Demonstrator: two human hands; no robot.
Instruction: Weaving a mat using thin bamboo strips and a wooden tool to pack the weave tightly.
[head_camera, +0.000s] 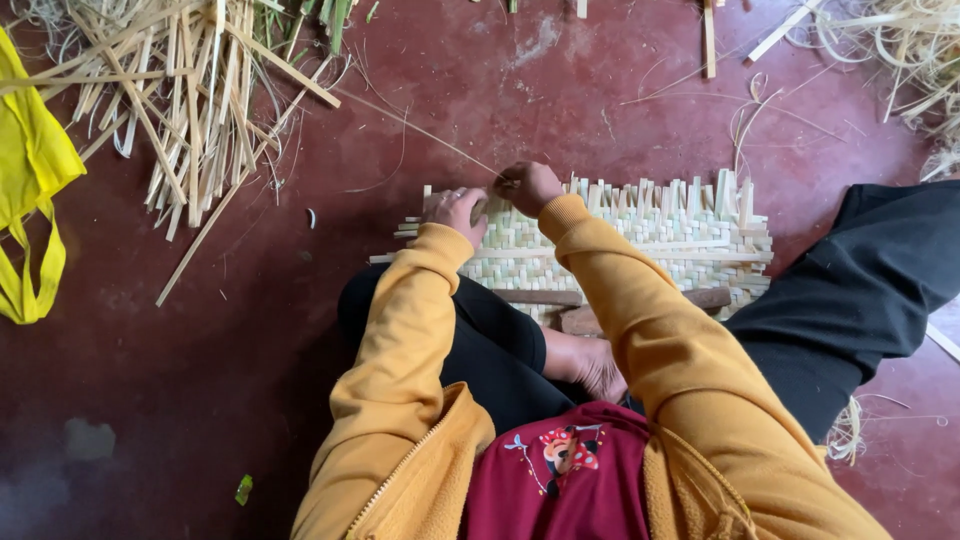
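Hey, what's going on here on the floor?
A person seated on the red floor is working on a partly woven strip mat. Both hands sit at its far left edge: the left hand rests on the weave, the right hand pinches a strip end. Loose strips lie piled at upper left.

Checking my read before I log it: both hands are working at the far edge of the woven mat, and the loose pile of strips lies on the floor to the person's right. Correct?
Not quite. The head view shows both the left hand and right hand at the far edge of the woven mat, but the loose pile of strips lies to the person's left, not right.
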